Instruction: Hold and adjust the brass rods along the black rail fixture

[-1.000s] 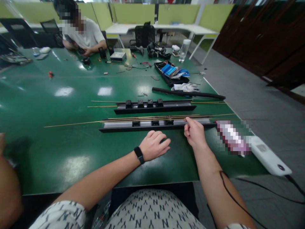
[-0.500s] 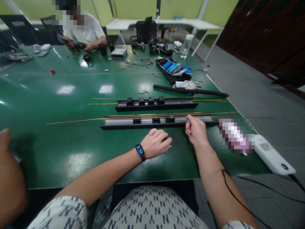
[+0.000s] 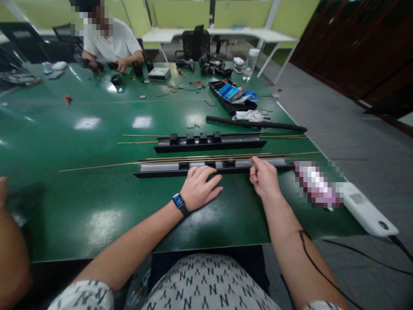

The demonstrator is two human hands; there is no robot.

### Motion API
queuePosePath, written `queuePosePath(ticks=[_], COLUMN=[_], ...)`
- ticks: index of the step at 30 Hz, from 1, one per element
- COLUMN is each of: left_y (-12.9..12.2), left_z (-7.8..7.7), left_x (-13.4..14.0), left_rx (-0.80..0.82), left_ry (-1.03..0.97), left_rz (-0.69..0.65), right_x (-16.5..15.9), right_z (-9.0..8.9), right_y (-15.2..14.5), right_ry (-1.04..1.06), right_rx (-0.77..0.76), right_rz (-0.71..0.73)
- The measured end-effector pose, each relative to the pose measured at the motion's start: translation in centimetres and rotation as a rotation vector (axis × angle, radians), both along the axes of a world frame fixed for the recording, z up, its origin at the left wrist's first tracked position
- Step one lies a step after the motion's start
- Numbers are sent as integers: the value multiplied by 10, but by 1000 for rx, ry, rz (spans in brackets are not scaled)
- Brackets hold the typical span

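Observation:
In the head view, several thin brass-coloured rods (image 3: 97,167) run lengthwise along the nearer black channel (image 3: 155,174), over its small black blocks (image 3: 230,161). My right hand (image 3: 264,174) is closed at the channel's right part, thumb and forefinger pinching one of the rods. My left hand (image 3: 201,185), with a watch on its wrist, has its fingers apart. Its fingertips are at the channel's front edge; whether they touch it I cannot tell. Behind lies a second black channel (image 3: 209,147), with several black blocks and thin rods sticking out at both ends.
A long black strip (image 3: 254,123), gloves (image 3: 251,115) and a black tray (image 3: 226,101) of tools lie farther back. At right are a white device (image 3: 369,209) and its cable. A co-worker (image 3: 111,45) sits across the green table (image 3: 106,224); another person's arm (image 3: 13,249) shows at far left.
My left hand has moved left and forward, up to the nearer channel's front edge. My right hand keeps its pinch at nearly the same place. The co-worker's hands have shifted slightly.

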State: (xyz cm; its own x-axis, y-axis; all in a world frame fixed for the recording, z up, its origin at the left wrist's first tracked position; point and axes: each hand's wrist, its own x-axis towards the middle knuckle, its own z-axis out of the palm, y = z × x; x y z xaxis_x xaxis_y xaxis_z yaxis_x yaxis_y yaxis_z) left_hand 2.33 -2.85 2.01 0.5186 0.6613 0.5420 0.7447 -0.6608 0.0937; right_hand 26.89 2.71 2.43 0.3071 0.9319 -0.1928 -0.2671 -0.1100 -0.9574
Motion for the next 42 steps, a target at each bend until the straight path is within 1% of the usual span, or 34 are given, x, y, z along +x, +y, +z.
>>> queuePosePath(ticks=[3, 5, 8, 10, 14, 18, 26, 32, 38, 42], left_y=[7, 13, 21, 24, 25, 26, 28, 28, 28, 28], left_z=[11, 15, 12, 6, -7, -14, -15, -17, -18, -18], left_x=[-13, -22, -32, -36, -39, -40, -42, -44, -44, -44], left_rx=[-16, -31, -17, -8, -13, 2, 12, 8, 32, 26], left_ry=[-71, -121, -177, -198, -183, -173, -155, -157, -147, -157], left_rz=[141, 233, 352, 389, 384, 372, 370, 369, 370, 363], right_x=[0, 0, 0, 0, 1, 1, 3, 2, 4, 5], right_z=[0, 0, 0, 0, 1, 0, -5, 0, 2, 1], right_y=[0, 0, -1, -1, -1, 0, 1, 0, 1, 1], right_ry=[7, 8, 6, 5, 7, 7, 11, 14, 23, 24], right_rx=[2, 2, 0, -1, -4, -2, 21, 11, 4, -7], right_rz=[2, 0, 0, 3, 2, -1, 0, -29, -113, -109])
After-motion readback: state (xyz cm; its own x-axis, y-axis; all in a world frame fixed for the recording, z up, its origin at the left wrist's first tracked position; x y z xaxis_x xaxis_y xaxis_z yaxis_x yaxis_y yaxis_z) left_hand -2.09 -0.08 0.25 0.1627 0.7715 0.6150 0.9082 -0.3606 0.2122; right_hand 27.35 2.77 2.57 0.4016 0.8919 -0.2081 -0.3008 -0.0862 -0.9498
